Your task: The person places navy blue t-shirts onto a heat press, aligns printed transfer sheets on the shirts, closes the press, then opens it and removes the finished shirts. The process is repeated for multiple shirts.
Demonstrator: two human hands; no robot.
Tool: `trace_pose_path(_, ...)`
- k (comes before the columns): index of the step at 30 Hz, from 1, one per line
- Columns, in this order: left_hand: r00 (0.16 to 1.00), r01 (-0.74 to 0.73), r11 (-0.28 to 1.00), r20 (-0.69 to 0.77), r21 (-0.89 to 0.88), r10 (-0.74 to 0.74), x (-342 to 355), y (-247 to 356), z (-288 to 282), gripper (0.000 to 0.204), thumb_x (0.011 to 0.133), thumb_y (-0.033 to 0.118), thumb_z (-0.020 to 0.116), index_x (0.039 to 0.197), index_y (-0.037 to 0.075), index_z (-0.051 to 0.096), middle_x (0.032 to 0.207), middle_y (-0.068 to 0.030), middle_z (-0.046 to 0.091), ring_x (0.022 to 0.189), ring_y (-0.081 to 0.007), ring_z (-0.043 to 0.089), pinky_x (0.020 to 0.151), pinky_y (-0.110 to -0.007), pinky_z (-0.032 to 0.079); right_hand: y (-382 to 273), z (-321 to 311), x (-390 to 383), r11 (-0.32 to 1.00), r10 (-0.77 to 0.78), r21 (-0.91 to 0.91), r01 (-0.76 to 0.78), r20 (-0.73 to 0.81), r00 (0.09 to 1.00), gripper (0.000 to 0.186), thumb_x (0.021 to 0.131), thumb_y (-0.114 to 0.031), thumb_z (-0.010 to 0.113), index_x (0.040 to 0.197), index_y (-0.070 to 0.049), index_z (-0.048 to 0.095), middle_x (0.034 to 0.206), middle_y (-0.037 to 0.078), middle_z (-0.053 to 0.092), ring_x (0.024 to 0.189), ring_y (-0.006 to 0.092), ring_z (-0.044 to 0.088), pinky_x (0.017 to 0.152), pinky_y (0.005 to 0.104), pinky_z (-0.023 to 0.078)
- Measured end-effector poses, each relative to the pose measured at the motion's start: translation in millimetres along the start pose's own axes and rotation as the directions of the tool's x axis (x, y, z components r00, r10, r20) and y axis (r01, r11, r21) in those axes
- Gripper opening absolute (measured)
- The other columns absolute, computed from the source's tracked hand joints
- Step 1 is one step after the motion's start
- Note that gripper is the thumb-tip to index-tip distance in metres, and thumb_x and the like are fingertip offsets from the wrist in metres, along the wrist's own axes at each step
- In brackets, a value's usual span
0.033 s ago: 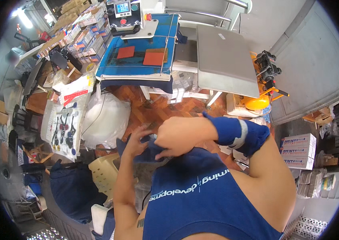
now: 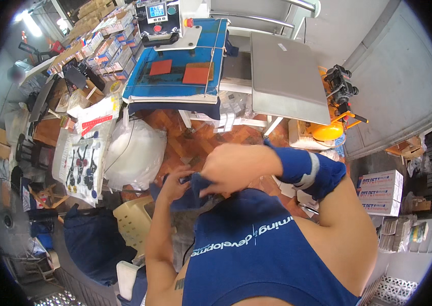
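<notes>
In front of my chest a navy piece of fabric (image 2: 196, 193) hangs between my hands. My left hand (image 2: 174, 182) has its fingers curled and pinched on the fabric's upper part. My right hand (image 2: 229, 166) is bent over beside it, its fingers closed on the same fabric, partly hidden by the hand's back. A bunched navy band with a grey stripe (image 2: 312, 175) circles my right forearm. The navy top (image 2: 249, 260) that I wear, with white print, shows below.
Ahead stands a press with a blue pad (image 2: 144, 81) and red squares, beside a grey board (image 2: 287, 71). A yellow compressor (image 2: 328, 130) is at right. Left are a sheet-covered table (image 2: 78, 168), a plastic bag (image 2: 134, 148) and a cream chair (image 2: 129, 224) beside draped navy cloth (image 2: 93, 245).
My right hand has moved slightly upward, and the navy fabric between my hands is lifted a little. My left hand has shifted only slightly.
</notes>
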State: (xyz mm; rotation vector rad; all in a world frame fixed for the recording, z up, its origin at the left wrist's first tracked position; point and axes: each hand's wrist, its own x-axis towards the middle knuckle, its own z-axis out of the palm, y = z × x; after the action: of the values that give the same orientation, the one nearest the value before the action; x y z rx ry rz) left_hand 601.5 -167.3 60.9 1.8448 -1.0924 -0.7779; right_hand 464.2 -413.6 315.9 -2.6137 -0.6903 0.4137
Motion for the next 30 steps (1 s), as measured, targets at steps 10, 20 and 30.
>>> trace_pose_path(10, 0.975, 0.217, 0.837, 0.07, -0.502, -0.211, 16.7, 15.4, 45.5, 0.017, 0.094, 0.004, 0.069, 0.11, 0.0, 0.069, 0.086, -0.0022, 0.066, 0.079, -0.0142, 0.063, 0.073, -0.03, 0.053, 58.8, 14.2, -141.5, 0.746, 0.627, 0.646, -0.163, -0.598, 0.499, 0.014, 0.095, -0.013, 0.076, 0.1, 0.0, 0.074, 0.083, 0.008, 0.074, 0.076, 0.0161, 0.068, 0.074, 0.0314, 0.054)
trace_pose_path(20, 0.897, -0.211, 0.915, -0.441, -0.345, 0.041, 133.5, 131.9, 11.6, 0.01, 0.106, 0.008, 0.056, 0.103, 0.001, 0.061, 0.088, -0.0062, 0.061, 0.075, -0.0171, 0.06, 0.069, -0.032, 0.052, 135.0, 57.9, -321.4, 0.622, 0.754, 0.776, -0.106, -0.63, -0.187, 0.014, 0.094, 0.002, 0.068, 0.107, 0.001, 0.07, 0.094, -0.001, 0.068, 0.087, 0.0092, 0.061, 0.083, 0.0255, 0.05)
trace_pose_path(30, 0.881, -0.326, 0.829, -0.171, 0.454, 0.441, 280.0, 286.2, -58.2, 0.023, 0.072, 0.001, 0.082, 0.093, 0.002, 0.073, 0.086, -0.0121, 0.064, 0.084, -0.0284, 0.067, 0.077, -0.039, 0.054, 220.7, 20.1, -464.4, 0.722, 0.639, 0.687, -0.081, -0.707, -0.305, 0.018, 0.085, -0.017, 0.08, 0.093, -0.003, 0.071, 0.09, 0.005, 0.072, 0.083, 0.0119, 0.065, 0.079, 0.0299, 0.052)
